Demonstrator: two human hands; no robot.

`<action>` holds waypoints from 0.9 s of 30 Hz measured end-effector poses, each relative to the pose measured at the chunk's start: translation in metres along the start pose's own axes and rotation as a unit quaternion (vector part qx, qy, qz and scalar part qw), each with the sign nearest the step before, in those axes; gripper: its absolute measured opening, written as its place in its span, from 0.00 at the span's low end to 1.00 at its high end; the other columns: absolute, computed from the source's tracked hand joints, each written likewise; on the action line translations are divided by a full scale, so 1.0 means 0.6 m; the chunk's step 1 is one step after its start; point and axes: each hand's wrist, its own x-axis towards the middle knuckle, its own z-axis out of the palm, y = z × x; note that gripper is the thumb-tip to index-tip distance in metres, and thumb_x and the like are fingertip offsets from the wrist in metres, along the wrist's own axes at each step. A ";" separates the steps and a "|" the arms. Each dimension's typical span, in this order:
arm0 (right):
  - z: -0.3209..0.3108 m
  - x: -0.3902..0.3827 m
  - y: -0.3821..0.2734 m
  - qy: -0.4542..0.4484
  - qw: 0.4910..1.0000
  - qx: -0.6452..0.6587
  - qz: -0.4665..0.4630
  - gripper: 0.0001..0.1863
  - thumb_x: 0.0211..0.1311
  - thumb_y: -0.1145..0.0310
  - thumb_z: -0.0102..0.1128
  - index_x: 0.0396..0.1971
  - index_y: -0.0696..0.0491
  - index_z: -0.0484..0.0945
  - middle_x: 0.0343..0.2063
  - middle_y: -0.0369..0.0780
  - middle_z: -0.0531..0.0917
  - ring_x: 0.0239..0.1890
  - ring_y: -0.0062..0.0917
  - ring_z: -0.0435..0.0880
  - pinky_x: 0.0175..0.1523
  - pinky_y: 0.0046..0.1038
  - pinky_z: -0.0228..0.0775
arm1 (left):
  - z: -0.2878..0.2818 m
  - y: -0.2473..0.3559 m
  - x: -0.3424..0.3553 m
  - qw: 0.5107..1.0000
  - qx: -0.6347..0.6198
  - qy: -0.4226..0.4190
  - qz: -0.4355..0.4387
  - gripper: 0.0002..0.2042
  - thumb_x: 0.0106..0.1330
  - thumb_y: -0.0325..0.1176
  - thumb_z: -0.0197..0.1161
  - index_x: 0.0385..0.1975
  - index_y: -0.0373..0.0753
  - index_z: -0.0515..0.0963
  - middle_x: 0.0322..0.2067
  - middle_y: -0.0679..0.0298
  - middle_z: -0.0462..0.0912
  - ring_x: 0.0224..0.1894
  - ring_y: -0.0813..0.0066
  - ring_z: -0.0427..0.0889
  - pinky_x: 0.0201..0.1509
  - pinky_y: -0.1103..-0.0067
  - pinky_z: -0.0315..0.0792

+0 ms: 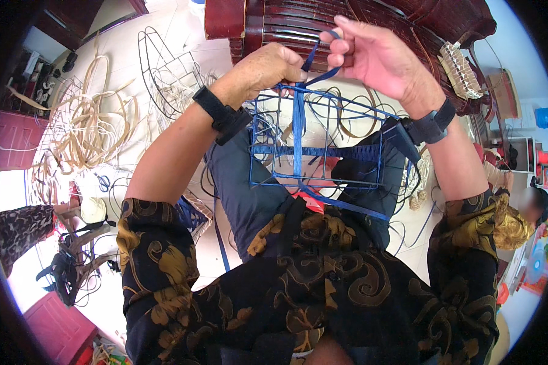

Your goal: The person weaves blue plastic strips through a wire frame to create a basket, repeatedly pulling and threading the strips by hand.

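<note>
A rectangular wire basket frame (276, 137), wound with blue, rests over my lap between my knees. Flat blue strap (298, 131) runs down its middle, and a woven blue band crosses it from side to side. At the frame's far edge my left hand (265, 70) is closed, thumb and fingers pinching the strap. Up and to the right, my right hand (374, 58) has its fingers curled around the strap's loose part, which makes a loop (323, 77) between the hands. The strap's tip is hidden by the right fingers.
A dark red wooden bench (292, 27) stands just beyond my hands. To the left lie a bare wire frame (164, 67) and tangled tan strips (97, 121). Blue-handled scissors (103, 182) are on the floor. Other people sit at far left and far right.
</note>
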 end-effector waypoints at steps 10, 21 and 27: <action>0.041 0.027 0.057 -0.031 0.997 0.023 -0.061 0.20 0.77 0.68 0.50 0.65 0.55 0.67 0.28 0.35 0.77 0.34 0.25 0.77 0.49 0.32 0.73 | 0.021 -0.011 -0.012 0.991 0.060 0.096 0.069 0.07 0.67 0.28 0.64 0.27 0.36 0.82 0.23 0.73 0.78 0.27 0.83 0.77 0.30 0.84 0.71; 0.020 0.089 -0.019 0.046 0.979 0.186 -0.064 0.08 0.71 0.75 0.53 0.41 0.65 0.76 0.37 0.45 0.82 0.39 0.29 0.82 0.46 0.30 0.78 | 0.025 -0.008 -0.007 0.990 0.077 0.105 0.061 0.08 0.68 0.27 0.62 0.25 0.37 0.81 0.22 0.73 0.78 0.23 0.87 0.71 0.27 0.84 0.67; 0.046 0.063 0.010 -0.038 0.992 -0.060 -0.103 0.29 0.70 0.68 0.64 0.66 0.58 0.66 0.50 0.43 0.80 0.52 0.27 0.79 0.63 0.34 0.70 | 0.014 -0.013 -0.016 0.984 0.112 0.132 0.039 0.04 0.64 0.25 0.62 0.29 0.35 0.84 0.24 0.71 0.81 0.25 0.85 0.74 0.29 0.82 0.68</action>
